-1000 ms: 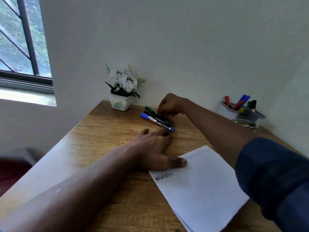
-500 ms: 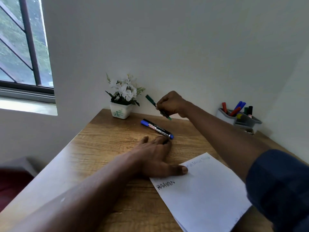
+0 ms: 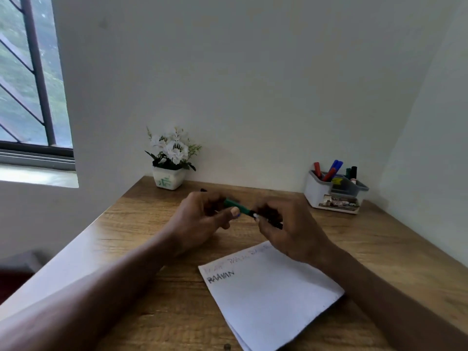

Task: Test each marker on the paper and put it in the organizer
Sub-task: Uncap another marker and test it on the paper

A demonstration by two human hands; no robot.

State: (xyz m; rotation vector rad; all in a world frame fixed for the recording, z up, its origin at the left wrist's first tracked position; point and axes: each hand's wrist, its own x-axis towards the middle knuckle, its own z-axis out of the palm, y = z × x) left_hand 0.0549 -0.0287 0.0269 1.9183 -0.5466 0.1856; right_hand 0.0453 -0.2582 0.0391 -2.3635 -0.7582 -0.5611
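Note:
Both hands hold a green marker [image 3: 237, 206] above the wooden table [image 3: 141, 224]. My left hand [image 3: 202, 221] grips its green cap end, and my right hand [image 3: 286, 226] grips its dark barrel. The white paper [image 3: 273, 297] lies in front of the hands, with "RAAVAN" and fainter words written near its top edge. At the back right stands the white and grey organizer [image 3: 334, 191], holding red, blue, green and black markers. A dark marker tip [image 3: 203, 190] shows just behind my left hand; the rest of it is hidden.
A small white pot of white flowers [image 3: 171, 160] stands at the back left against the wall. A window is on the left wall. The table meets walls at the back and right, and its left edge drops off.
My right hand carried the green marker from the back of the table toward me. My left hand rose off the table and took hold of the marker's cap end.

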